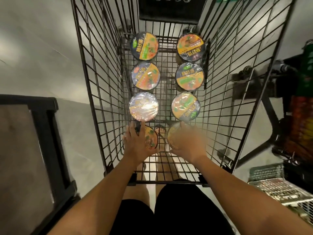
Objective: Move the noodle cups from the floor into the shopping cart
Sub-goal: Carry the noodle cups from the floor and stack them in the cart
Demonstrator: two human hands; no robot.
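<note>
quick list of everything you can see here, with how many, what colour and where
shopping cart: 1, dark wire, centre
noodle cups: 8, orange and dark lids, in the cart, two columns of four
panel: 1, black, far end of cart
stand: 1, black frame, floor at left
wire baskets: at least 2, green and silver, lower right
packaged goods: count unclear, red, yellow, green, right edge
floor: grey
left hand: 1, grips nearest left cup
right hand: 1, blurred, grips nearest right cup
legs: 2, black shorts, bottom centre
</note>
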